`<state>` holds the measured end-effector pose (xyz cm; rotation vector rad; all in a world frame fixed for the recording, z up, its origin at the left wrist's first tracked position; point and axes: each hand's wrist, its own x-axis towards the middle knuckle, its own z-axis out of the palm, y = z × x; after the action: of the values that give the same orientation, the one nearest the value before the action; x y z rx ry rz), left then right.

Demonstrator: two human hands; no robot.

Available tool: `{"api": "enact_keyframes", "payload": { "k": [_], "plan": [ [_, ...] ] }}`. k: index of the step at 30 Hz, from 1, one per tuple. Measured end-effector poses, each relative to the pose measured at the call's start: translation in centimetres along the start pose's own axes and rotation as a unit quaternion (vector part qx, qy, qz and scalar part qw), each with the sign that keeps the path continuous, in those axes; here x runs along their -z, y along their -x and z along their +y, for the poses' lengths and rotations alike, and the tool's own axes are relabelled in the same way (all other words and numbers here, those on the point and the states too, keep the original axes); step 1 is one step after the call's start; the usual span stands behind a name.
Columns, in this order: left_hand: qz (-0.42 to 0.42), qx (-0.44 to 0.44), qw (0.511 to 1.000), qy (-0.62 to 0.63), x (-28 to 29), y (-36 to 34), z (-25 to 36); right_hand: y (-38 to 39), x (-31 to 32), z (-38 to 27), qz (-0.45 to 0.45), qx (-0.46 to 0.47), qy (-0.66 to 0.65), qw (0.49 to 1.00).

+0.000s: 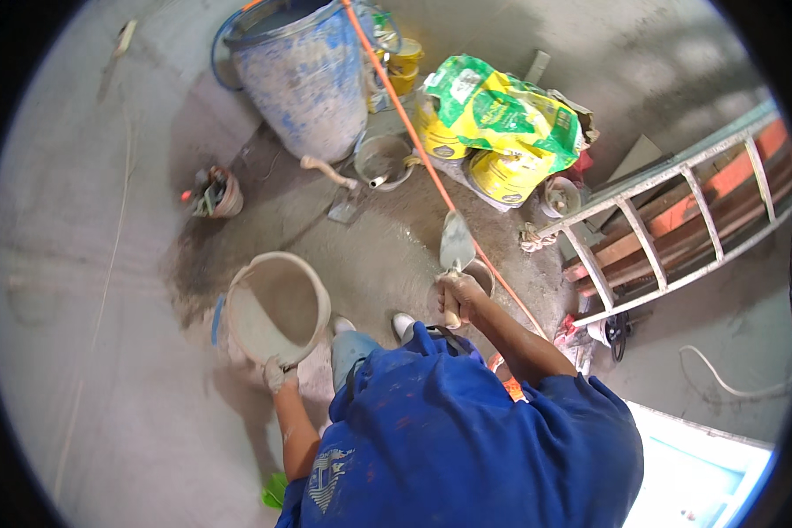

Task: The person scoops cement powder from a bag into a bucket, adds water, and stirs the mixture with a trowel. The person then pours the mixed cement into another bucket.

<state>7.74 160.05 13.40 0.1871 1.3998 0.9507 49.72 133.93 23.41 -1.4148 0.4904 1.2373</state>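
Observation:
My left hand [280, 375] is closed on the near rim of a round mortar bucket [323, 299], which is tilted and has grey, wet-looking mix [262, 324] along its lower left inside. In front of my body, my right hand [463, 294] is wrapped round the wooden handle of a trowel [457, 242]. The trowel's grey, smeared blade points away from me, and the handle's end shows below my fist. Partly hidden behind that hand is a small round container [479, 276].
A large blue, mortar-stained barrel [304, 84] stands at the far side, near a pail [384, 161] and a flat float [347, 205]. Yellow buckets [510, 174] sit under a green-yellow bag [502, 110]. A ladder [640, 238] leans right. A tool bucket [227, 195] stands left.

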Motion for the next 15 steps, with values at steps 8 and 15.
{"api": "enact_keyframes", "payload": {
  "k": [8,15],
  "plan": [
    [0.026,0.023,0.998,-0.058,-8.4,-9.7,6.7,-2.4,1.1,-7.2,0.083,0.275,-0.136,0.948],
    [-0.075,0.033,0.991,-0.108,-20.8,-10.3,10.7,-13.4,15.8,-21.2,0.393,0.314,0.367,0.782]
  ]
}}
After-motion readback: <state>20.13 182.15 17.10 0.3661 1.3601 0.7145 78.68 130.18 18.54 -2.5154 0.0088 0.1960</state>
